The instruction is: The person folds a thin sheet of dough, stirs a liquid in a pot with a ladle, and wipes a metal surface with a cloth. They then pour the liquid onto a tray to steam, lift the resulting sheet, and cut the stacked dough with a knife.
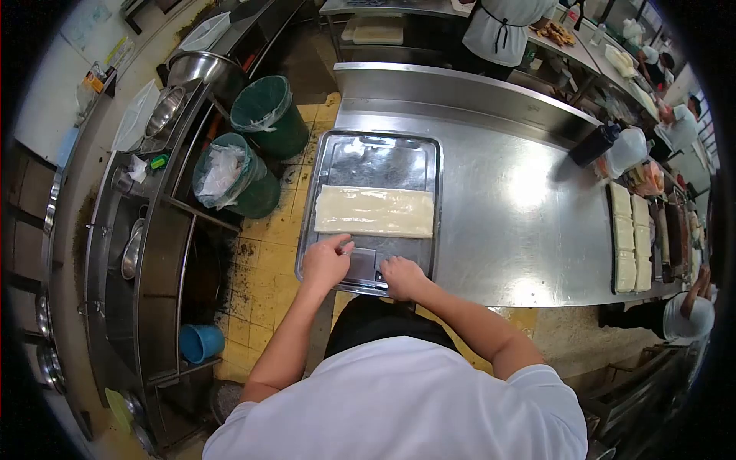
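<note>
A pale, glossy rectangular slab of dough [374, 211] lies across the middle of a shallow metal tray [376, 157]. In front of it, low over the tray's near part, is a flat rectangular metal blade that looks like a dough scraper [362, 265]. My right hand [402, 277] is closed at the scraper's right end, its fingers wrapped around that side. At the blade's left side is my left hand [326, 261], thumb and forefinger apart, fingertips close to the blade's upper left corner and just short of the dough's near edge.
The steel table [491, 207] extends right to a tray of pale blocks [630, 238]. A dark bottle [594, 144] stands by the raised back edge. Lined green bins [268, 115] and a metal shelf rack [157, 230] are on the left. Other people work beyond the table.
</note>
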Demonstrator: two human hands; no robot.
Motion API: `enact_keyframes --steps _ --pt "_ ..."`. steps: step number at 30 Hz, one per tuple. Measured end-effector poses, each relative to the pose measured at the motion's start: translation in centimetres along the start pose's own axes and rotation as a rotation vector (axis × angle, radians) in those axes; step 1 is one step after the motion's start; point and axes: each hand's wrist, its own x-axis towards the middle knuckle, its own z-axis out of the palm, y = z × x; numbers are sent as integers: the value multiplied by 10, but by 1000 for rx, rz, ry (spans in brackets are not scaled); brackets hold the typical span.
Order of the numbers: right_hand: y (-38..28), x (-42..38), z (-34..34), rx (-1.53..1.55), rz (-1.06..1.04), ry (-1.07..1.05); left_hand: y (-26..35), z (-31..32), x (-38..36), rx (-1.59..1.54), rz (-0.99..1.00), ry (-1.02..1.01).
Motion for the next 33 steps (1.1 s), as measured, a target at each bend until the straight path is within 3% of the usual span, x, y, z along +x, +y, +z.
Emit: enact_keyframes --steps 6,9,16,22,33 --pt "-20 -14 -57 321 202 -82 1 -12 16 -243 69 79" --pt "-36 -30 -76 519 330 51 -3 -28 34 -283 87 158" --pt "-53 3 -46 1039 641 454 -58 -56 96 -372 123 262" --pt "-71 32 -56 1570 865 459 -77 -64 134 -378 134 172" --pt "-84 51 -53 1717 962 500 -90 -63 162 -397 169 104"
